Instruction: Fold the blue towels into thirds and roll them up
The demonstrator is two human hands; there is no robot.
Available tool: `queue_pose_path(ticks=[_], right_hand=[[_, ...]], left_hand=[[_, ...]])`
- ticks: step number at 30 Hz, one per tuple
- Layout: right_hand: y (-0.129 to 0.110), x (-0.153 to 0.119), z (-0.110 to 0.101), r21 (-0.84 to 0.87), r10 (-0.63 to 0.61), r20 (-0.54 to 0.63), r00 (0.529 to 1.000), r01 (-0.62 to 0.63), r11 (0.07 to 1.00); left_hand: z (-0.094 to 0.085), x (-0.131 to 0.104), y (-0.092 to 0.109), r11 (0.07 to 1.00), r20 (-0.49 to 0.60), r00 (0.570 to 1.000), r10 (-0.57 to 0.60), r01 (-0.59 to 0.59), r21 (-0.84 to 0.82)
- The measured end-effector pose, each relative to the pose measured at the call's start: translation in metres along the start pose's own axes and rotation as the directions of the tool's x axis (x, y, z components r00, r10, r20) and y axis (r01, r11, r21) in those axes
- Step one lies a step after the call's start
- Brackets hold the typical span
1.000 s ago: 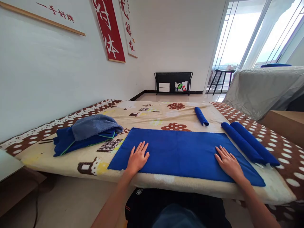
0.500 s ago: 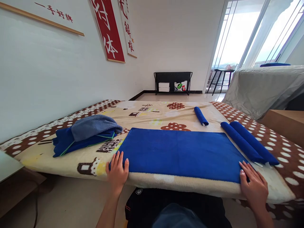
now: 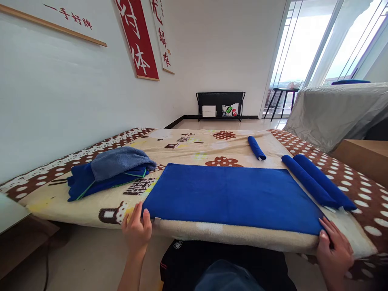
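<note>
A blue towel [image 3: 227,198] lies flat on the bed, its long near edge close to the bed's front. My left hand [image 3: 136,228] rests at its near left corner, fingers stretched out and thumb apart. A small pale tag [image 3: 157,221] shows on the towel's near edge beside that thumb. At the near right corner, my right hand [image 3: 336,244] lies with fingers extended along the towel's edge. Neither hand grips anything visible. Two rolled blue towels [image 3: 315,182] lie side by side past the right edge, and a third roll [image 3: 256,148] lies farther back.
A crumpled pile of blue and grey-blue cloths [image 3: 118,165] sits on the bed's left side. The patterned blanket [image 3: 194,141] covers the bed. A cardboard box [image 3: 363,161] and a plastic-draped piece of furniture [image 3: 336,109] stand at right. A black rack [image 3: 221,101] stands by the far wall.
My left hand has slid left and slightly down off the towel's surface to its corner, uncovering the tag. My right hand has shifted right and a little down.
</note>
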State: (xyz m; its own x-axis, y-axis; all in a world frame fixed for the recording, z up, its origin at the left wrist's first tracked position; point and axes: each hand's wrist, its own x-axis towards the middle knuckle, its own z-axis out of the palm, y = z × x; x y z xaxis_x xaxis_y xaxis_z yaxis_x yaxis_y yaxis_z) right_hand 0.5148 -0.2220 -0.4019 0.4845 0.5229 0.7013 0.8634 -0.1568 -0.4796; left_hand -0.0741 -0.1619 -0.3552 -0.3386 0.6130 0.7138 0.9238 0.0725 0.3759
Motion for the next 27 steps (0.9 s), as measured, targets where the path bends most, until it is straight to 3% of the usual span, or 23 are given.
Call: queue_pose_path(ticks=[3, 6, 8, 9, 13, 15, 17, 21, 24, 27], right_hand=[[-0.022, 0.009, -0.006, 0.073, 0.138, -0.133, 0.981, -0.129, 0.989], [-0.062, 0.013, -0.004, 0.149, 0.069, -0.044, 0.997, -0.062, 0.987], [-0.097, 0.011, 0.001, 0.267, -0.100, 0.136, 0.986, 0.061, 0.962], [-0.116, 0.008, 0.004, 0.329, -0.204, 0.230, 0.952, 0.121, 0.936], [-0.184, -0.010, 0.014, 0.517, -0.533, 0.415, 0.737, 0.291, 0.805], [-0.205, -0.022, 0.017, 0.529, -0.598, 0.453, 0.661, 0.340, 0.778], [-0.214, -0.033, 0.019, 0.507, -0.617, 0.473, 0.629, 0.379, 0.774], [-0.210, -0.051, 0.019, 0.456, -0.659, 0.414, 0.628, 0.483, 0.747], [-0.205, -0.055, 0.016, 0.447, -0.685, 0.319, 0.655, 0.533, 0.718], [-0.206, -0.054, 0.015, 0.437, -0.656, 0.225, 0.720, 0.527, 0.729]], left_hand=[[-0.005, 0.010, 0.033, 0.998, 0.042, 0.999, 0.034, -0.032, -0.045], [0.004, 0.021, 0.089, 0.968, 0.246, 0.946, 0.211, -0.168, -0.184], [0.018, 0.030, 0.131, 0.930, 0.404, 0.850, 0.337, -0.234, -0.283], [0.027, 0.035, 0.151, 0.909, 0.479, 0.783, 0.398, -0.265, -0.322], [0.069, 0.048, 0.219, 0.800, 0.651, 0.480, 0.588, -0.465, -0.379], [0.092, 0.049, 0.241, 0.770, 0.676, 0.414, 0.610, -0.510, -0.383], [0.114, 0.050, 0.254, 0.765, 0.695, 0.384, 0.607, -0.518, -0.382], [0.148, 0.060, 0.265, 0.780, 0.732, 0.359, 0.579, -0.507, -0.368], [0.163, 0.075, 0.268, 0.799, 0.741, 0.377, 0.556, -0.490, -0.349], [0.172, 0.089, 0.270, 0.810, 0.724, 0.417, 0.549, -0.480, -0.338]])
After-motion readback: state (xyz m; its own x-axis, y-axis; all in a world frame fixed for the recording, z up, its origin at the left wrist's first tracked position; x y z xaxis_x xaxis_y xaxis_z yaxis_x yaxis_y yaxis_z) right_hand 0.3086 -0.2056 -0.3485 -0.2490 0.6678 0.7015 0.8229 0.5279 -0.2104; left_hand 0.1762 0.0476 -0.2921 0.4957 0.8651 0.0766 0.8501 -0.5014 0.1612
